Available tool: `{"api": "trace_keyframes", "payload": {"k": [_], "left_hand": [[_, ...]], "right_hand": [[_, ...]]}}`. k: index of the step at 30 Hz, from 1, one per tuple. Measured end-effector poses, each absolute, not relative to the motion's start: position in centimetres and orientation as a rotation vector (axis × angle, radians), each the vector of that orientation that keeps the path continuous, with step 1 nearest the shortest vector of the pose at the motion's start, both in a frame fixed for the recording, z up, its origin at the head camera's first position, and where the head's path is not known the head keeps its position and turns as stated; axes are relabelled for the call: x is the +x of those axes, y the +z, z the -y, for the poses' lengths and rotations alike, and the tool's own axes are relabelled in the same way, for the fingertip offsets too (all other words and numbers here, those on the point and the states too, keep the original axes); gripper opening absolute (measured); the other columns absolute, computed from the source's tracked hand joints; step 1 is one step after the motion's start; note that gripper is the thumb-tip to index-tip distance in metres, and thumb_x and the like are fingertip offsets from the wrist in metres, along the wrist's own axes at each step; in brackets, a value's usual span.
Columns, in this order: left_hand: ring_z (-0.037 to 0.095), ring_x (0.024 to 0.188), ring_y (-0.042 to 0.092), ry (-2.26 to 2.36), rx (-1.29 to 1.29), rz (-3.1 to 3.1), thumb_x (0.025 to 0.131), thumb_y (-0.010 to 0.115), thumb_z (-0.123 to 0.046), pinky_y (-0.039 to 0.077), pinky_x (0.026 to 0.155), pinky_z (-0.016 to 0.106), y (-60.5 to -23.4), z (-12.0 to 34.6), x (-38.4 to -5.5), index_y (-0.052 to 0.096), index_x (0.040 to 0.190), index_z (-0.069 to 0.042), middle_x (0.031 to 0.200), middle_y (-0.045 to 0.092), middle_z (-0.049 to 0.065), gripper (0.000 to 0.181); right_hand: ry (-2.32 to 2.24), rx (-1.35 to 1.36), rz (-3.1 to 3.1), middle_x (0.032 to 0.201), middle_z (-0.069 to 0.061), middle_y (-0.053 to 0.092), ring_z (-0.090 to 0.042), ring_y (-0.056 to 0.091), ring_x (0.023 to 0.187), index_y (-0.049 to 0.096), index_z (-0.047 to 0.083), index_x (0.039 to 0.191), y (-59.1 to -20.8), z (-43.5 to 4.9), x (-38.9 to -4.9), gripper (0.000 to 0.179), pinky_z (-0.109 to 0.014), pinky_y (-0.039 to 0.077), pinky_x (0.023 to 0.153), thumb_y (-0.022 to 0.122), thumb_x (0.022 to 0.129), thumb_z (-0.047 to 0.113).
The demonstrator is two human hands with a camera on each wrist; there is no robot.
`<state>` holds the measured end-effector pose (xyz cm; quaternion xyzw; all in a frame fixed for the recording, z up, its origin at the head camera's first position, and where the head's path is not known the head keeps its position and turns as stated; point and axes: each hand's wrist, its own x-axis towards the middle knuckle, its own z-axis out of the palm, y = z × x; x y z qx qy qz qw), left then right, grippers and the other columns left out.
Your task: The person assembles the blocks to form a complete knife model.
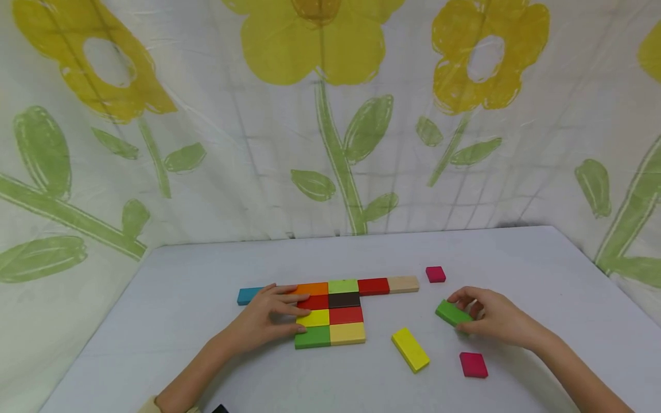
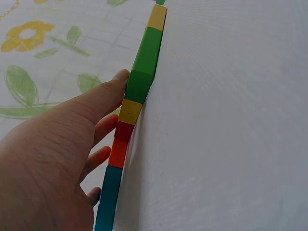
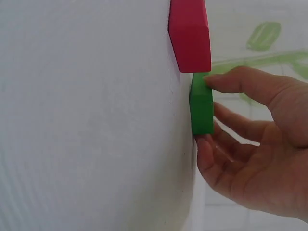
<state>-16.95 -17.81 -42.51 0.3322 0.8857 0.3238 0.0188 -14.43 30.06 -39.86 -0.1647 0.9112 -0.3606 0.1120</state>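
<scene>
My left hand [image 1: 260, 321] lies over the left side of a flat arrangement of coloured wooden blocks, fingers extended. Its fingertips touch the red block [image 1: 317, 302], the yellow block [image 1: 319, 318] and the near-left green block [image 1: 312, 337]. In the left wrist view the thumb is against that green block's [image 2: 144, 62] side. The left hand partly hides the blue block [image 1: 249, 295] and the orange block [image 1: 312, 288]. On the right, my right hand [image 1: 498, 321] pinches a separate green block [image 1: 450, 312] between thumb and fingers, low at the table; the right wrist view shows the grip on its ends.
A loose yellow block [image 1: 410, 350] lies between the arrangement and my right hand. One pink square block [image 1: 473, 365] sits nearer me, another pink block [image 1: 435, 274] farther back beside the natural-wood block [image 1: 403, 284]. A flower-patterned curtain [image 1: 248, 172] hangs behind the white table [image 1: 196, 269].
</scene>
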Motion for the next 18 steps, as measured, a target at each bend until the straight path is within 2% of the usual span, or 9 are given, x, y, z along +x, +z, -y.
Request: {"api": "trace_keyframes", "payload": {"k": [9, 18], "left_hand": [[0.041, 0.144, 0.050, 1.003, 1.018, -2.750, 0.092, 0.082, -0.039, 0.024, 0.118, 0.076, -42.6, 17.8, -17.0, 0.081, 0.123, -0.025, 0.140, 0.070, 0.002, 0.034], [0.042, 0.143, 0.051, 1.006, 1.047, -2.757, 0.093, 0.082, -0.039, 0.025, 0.116, 0.077, -42.6, 17.9, -16.9, 0.082, 0.122, -0.025, 0.140, 0.070, 0.003, 0.033]], "right_hand": [[-1.090, -0.563, -2.610, 0.115, -0.005, 0.070, -0.011, 0.061, 0.091, 0.069, 0.002, 0.128, -40.1, -31.4, -14.8, 0.043, -0.024, 0.058, 0.077, 0.083, 0.090, 0.018], [-1.108, -0.556, -2.664, 0.110, -0.002, 0.071, -0.009, 0.058, 0.088, 0.073, 0.003, 0.121, -40.3, -31.0, -14.8, 0.038, -0.023, 0.055, 0.073, 0.086, 0.089, 0.019]]}}
